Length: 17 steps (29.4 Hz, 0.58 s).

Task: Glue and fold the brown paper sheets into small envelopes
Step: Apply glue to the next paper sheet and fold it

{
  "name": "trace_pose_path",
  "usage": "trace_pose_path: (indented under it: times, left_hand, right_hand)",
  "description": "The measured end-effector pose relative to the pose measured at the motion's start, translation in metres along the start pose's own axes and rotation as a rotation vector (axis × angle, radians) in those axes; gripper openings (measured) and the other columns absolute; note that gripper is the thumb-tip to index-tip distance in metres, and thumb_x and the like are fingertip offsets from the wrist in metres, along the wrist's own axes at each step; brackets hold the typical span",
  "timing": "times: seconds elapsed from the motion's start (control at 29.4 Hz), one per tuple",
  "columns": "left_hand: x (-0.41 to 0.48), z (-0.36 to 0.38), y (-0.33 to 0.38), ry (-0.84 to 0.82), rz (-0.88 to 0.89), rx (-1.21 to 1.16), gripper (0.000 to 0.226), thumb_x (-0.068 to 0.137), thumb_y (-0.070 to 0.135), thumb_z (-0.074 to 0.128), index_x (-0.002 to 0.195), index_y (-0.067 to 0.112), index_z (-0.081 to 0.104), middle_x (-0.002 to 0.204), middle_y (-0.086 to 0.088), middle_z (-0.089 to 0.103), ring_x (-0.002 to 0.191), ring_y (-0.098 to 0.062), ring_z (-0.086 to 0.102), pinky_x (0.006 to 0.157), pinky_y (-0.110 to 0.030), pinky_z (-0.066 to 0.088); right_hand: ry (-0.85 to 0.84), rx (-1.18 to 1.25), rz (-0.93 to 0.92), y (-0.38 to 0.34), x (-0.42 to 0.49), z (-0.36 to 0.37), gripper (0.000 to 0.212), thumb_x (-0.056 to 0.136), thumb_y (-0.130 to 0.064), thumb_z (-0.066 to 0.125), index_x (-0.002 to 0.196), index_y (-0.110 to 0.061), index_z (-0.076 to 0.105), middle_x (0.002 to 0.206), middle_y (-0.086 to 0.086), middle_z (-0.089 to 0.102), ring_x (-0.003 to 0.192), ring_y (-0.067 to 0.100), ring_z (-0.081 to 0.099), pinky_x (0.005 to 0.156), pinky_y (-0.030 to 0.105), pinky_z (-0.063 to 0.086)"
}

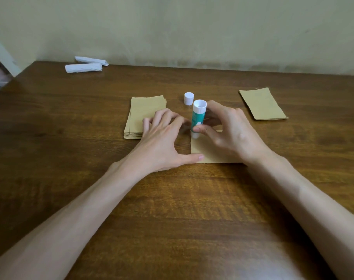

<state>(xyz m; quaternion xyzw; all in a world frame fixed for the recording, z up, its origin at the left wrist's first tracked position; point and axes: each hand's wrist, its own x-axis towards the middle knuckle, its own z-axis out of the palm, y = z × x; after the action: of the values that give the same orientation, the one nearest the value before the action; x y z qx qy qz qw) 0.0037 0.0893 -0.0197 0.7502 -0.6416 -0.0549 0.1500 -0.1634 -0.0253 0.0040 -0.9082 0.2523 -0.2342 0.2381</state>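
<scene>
The glue stick [198,118] has a green label with white marks on it, too small and too covered by fingers to read. No other writing shows.

The table [172,199] is dark brown wood with a visible grain and stands against a plain, pale wall [192,27].

Counted: one glue stick, one loose white cap [188,98] standing just behind it, one single brown sheet [210,152] and two piles of brown paper. The left pile [145,112] is a thick stack, and the right pile [262,104] lies well apart from it. Two white paper rolls [84,68] lie near the far left edge.

The hands are close together over the single sheet, which lies flat at the middle of the table. The right hand [232,134] grips the glue stick between thumb and fingers, holding it upright with its lower end on the sheet's far left corner. The left hand [162,142] holds nothing. Its fingers are spread over the near corner of the left pile, and its thumb presses on the sheet's near left corner
</scene>
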Motion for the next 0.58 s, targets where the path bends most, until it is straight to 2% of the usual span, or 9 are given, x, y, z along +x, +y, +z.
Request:
trace_pose_path:
  times: [0.17,0.37,0.48,0.58]
  left_hand:
    - [0.000,0.001,0.001,0.003,-0.008,-0.003,0.097,0.068,0.089,0.054,0.144,0.030,0.046,0.143,0.008,0.039,0.142,-0.013,0.022,0.110,-0.039,0.021]
    - [-0.001,0.000,0.000,0.016,0.002,-0.020,0.096,0.067,0.088,0.055,0.144,0.032,0.047,0.143,0.008,0.038,0.143,-0.013,0.021,0.111,-0.039,0.022]
    - [0.000,0.000,0.000,0.015,0.004,-0.029,0.094,0.068,0.086,0.058,0.145,0.034,0.046,0.144,0.009,0.038,0.144,-0.012,0.021,0.111,-0.040,0.023]
    - [0.001,0.000,0.000,0.005,-0.009,-0.038,0.093,0.067,0.086,0.059,0.145,0.037,0.046,0.144,0.010,0.037,0.144,-0.012,0.020,0.112,-0.040,0.023]
  right_hand:
    - [0.013,0.004,-0.002,0.005,0.007,0.002,0.035,0.095,-0.029,0.077,0.124,-0.014,0.065,0.118,-0.001,0.076,0.110,0.014,0.073,0.097,0.038,0.060]
    - [0.016,0.125,0.024,0.012,0.009,0.002,0.030,0.097,-0.027,0.076,0.123,-0.016,0.066,0.114,-0.006,0.075,0.109,0.005,0.072,0.098,0.032,0.059]
    - [0.150,0.281,0.095,0.012,0.006,-0.002,0.027,0.097,-0.024,0.076,0.121,-0.015,0.066,0.112,-0.008,0.074,0.105,0.003,0.073,0.096,0.026,0.059]
    - [0.235,0.333,0.109,0.010,0.003,-0.012,0.024,0.097,-0.024,0.077,0.116,-0.015,0.066,0.112,-0.005,0.075,0.103,0.004,0.074,0.093,0.023,0.059]
